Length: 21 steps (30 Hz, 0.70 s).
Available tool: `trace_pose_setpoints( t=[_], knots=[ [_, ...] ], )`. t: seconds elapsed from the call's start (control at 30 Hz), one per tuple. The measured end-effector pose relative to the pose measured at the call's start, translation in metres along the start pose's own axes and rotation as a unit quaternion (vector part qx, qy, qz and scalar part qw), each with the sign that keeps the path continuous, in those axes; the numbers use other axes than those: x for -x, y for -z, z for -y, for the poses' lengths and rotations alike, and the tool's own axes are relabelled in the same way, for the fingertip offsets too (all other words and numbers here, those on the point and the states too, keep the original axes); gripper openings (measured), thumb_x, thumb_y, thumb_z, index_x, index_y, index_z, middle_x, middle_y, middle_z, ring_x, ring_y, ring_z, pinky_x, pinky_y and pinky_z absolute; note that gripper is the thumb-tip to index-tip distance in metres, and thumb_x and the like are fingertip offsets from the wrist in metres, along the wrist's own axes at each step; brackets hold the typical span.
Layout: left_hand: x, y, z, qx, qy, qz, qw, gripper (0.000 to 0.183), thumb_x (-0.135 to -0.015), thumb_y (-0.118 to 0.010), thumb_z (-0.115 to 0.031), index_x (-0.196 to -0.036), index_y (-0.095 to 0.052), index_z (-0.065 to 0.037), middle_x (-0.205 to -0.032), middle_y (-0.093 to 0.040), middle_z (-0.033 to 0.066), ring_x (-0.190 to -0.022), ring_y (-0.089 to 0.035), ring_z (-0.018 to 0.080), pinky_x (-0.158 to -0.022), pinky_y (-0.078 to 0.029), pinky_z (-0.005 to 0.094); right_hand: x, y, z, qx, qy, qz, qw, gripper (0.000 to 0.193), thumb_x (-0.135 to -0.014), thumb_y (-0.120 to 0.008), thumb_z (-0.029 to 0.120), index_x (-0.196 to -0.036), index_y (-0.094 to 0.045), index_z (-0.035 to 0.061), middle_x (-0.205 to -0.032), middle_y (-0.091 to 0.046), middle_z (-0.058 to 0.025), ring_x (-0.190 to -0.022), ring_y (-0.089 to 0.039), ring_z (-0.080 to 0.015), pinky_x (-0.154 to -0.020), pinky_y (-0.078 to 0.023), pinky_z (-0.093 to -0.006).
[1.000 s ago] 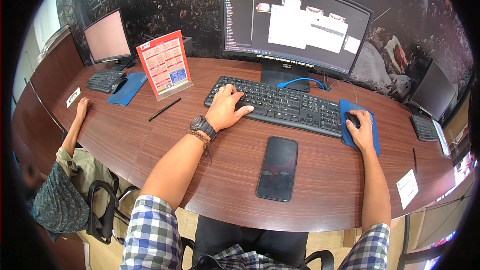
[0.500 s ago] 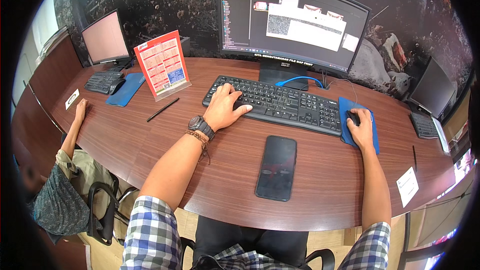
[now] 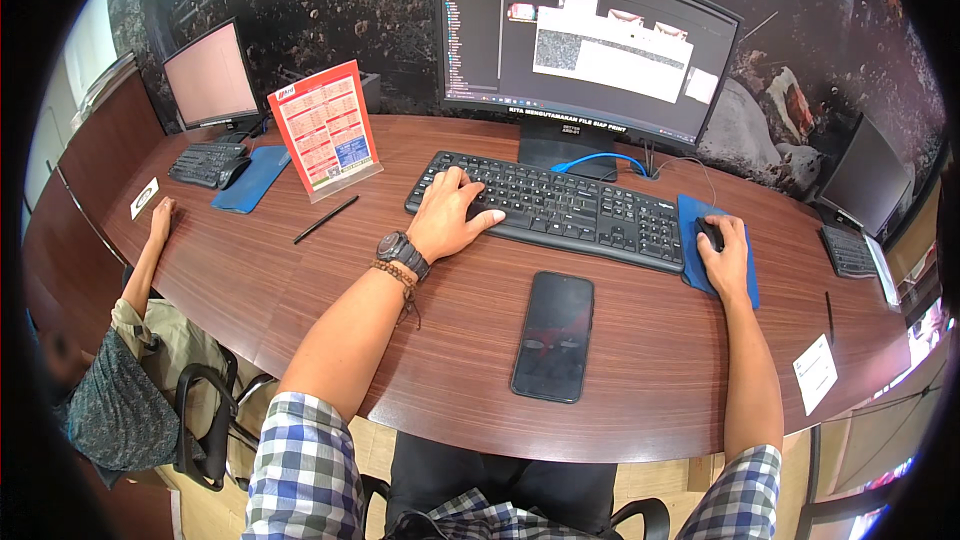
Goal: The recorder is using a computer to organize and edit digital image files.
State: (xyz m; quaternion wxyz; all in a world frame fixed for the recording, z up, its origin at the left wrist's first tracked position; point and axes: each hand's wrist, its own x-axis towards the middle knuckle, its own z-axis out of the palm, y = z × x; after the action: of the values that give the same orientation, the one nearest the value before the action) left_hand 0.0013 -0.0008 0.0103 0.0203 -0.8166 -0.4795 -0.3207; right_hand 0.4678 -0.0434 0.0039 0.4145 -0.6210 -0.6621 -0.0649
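Note:
My left hand [image 3: 447,218] rests on the left end of a black keyboard [image 3: 560,203], its thumb stretched out toward the lower row of keys and its fingers apart. A dark watch and a beaded bracelet circle that wrist. Over a blue mouse pad [image 3: 697,212], my right hand [image 3: 728,258] curls round a black computer mouse [image 3: 710,232], partly hidden by the fingers. Behind the keyboard stands a wide curved monitor [image 3: 480,50] with a file window and a pale dialog box on its screen. A black smartphone [image 3: 553,337] lies face up between my forearms.
A red and white price sheet in a clear stand [image 3: 322,130] and a black pen [image 3: 326,219] are left of the keyboard. Another person's hand [image 3: 163,222] rests at the far left, near a second keyboard [image 3: 200,163]. A white card [image 3: 815,373] lies at the right.
My right hand and the mouse have shifted slightly to the right on the pad. My left hand stays in place on the keyboard.

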Motion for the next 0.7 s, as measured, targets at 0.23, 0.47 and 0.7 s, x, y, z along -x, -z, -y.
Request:
trace_pose_setpoints(
  t=[0.23,0.47,0.7],
  knots=[
    [0.0003,0.0012,-0.0007,-0.001,0.003,0.004,1.000,0.059,-0.089,-0.073,-0.044,-0.120,-0.067,0.005,-0.115,-0.055,0.0174,-0.111,-0.054,0.0352,-0.099,-0.045,0.0439,0.0007,0.0018,0.0038,-0.008,0.026,0.029,0.999,0.030,-0.082,-0.071,0.014,-0.109,-0.068,0.0026,-0.113,-0.059,-0.0168,-0.108,-0.059,-0.0353,-0.096,-0.047,-0.0417],
    [0.0002,-0.0002,0.0001,-0.005,-0.005,-0.005,1.000,0.058,-0.089,-0.074,-0.044,-0.119,-0.067,0.005,-0.114,-0.056,0.0174,-0.110,-0.054,0.0355,-0.098,-0.045,0.0438,0.0004,0.0007,0.0018,0.011,0.006,0.022,1.000,0.031,-0.082,-0.071,0.016,-0.111,-0.068,0.0030,-0.113,-0.059,-0.0171,-0.110,-0.059,-0.0356,-0.097,-0.047,-0.0418],
    [-0.0002,-0.0006,0.0006,-0.003,-0.010,-0.010,1.000,0.058,-0.088,-0.074,-0.044,-0.119,-0.068,0.005,-0.111,-0.056,0.0173,-0.109,-0.055,0.0353,-0.097,-0.045,0.0433,0.0008,0.0000,-0.0003,0.005,0.004,0.019,1.000,0.031,-0.083,-0.071,0.016,-0.111,-0.068,0.0030,-0.113,-0.059,-0.0169,-0.110,-0.059,-0.0352,-0.097,-0.047,-0.0416]
  ],
)
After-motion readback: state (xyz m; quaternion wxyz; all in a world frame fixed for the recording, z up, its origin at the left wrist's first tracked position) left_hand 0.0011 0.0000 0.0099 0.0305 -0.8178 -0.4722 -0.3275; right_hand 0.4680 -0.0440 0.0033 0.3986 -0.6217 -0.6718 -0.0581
